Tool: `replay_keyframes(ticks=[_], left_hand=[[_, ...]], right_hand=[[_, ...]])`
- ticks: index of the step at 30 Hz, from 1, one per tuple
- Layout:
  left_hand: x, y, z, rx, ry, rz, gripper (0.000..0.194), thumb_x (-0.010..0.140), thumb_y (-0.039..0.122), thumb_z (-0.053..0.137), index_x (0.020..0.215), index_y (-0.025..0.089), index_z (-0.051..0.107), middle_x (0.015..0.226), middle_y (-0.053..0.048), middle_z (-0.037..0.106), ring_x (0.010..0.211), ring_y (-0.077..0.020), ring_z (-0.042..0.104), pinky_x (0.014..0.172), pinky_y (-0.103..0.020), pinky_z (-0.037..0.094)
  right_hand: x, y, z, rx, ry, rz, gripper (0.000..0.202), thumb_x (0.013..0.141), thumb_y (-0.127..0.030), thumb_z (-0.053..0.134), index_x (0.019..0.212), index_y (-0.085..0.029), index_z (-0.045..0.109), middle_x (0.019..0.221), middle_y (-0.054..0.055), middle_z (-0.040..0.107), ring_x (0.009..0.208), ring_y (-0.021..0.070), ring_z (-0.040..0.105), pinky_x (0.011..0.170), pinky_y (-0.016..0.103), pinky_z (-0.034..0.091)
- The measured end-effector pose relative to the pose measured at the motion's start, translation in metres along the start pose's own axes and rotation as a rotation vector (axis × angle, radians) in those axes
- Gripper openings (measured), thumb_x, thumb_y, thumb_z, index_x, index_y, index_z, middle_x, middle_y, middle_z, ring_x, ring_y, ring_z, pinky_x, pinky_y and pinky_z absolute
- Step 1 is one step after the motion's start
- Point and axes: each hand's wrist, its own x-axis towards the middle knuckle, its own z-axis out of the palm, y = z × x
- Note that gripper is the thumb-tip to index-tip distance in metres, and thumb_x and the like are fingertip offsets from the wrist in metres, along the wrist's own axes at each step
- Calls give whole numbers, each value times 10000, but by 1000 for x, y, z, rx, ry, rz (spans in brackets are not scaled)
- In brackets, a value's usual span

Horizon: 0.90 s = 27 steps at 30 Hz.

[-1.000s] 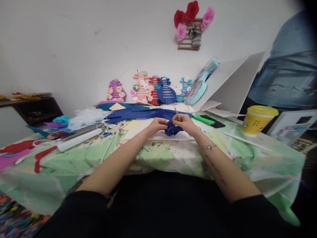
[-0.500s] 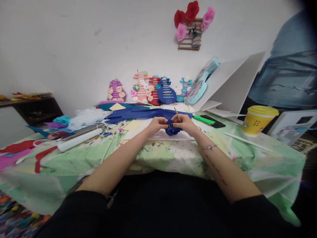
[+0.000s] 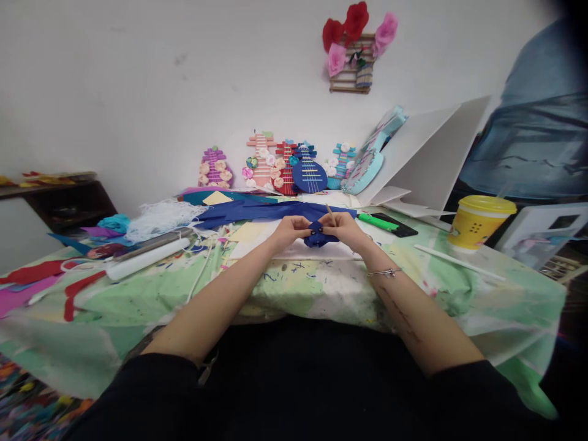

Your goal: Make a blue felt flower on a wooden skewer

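Between my two hands is a small crumpled dark blue paper piece (image 3: 318,237), folded somewhat like a flower. My left hand (image 3: 293,231) pinches its left side between thumb and fingers. From the other side my right hand (image 3: 343,229) pinches it too, and a thin wooden stick (image 3: 331,214) pokes up from among the right fingers. The stick's lower end is hidden. Both hands are just above a white sheet (image 3: 294,250) near the table's front edge. Behind them lie long dark blue paper strips (image 3: 257,213).
Paper lutes, one dark blue (image 3: 310,176), lean along the wall. White yarn (image 3: 165,219), a white glue gun or similar bar (image 3: 149,257) and red scraps (image 3: 76,291) lie left. To the right are a green marker (image 3: 378,222), a dark phone-like slab (image 3: 404,226) and a yellow cup (image 3: 480,225).
The blue paper piece has turned slightly between my fingers. The wooden stick has shifted a little to the right and lower. Both hands stay in nearly the same place.
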Motion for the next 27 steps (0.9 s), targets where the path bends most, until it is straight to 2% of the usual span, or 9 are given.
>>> replay_keyframes(ticks=[4,10,18,22,27], left_hand=[[2,-3,-1,-17,-12,-12,405,503,312,892,730,102,630,658,-29,684,582,-121,626,597,-255,491],[2,-4,-2,-38,-47,-21,444,504,338,899,757,103,620,687,-38,696,601,-128,638,620,-261,497],[0,0,-1,23,8,-12,428,545,315,873,804,119,594,721,-37,678,626,-126,618,627,-265,475],[-1,5,-1,117,109,85,325,572,269,824,735,137,576,742,-21,661,653,-115,591,659,-268,459],[-2,9,-1,263,150,134,243,590,312,792,625,138,625,683,-10,614,670,-116,542,719,-281,435]], right_hand=[[1,1,0,43,-27,15,294,509,-117,640,796,-140,696,704,32,711,647,159,632,629,272,489],[1,1,-2,16,-54,-16,312,507,-100,602,800,-145,699,710,25,722,660,159,645,617,251,490],[3,6,-2,-66,-40,-45,254,586,-237,710,825,-151,706,762,52,724,701,172,641,665,291,508],[7,13,-4,-183,46,-66,205,613,-284,729,773,-159,708,731,41,699,699,179,620,673,309,499],[10,16,-5,-214,179,-65,171,609,-264,745,742,-169,694,733,40,690,728,192,621,697,324,501]])
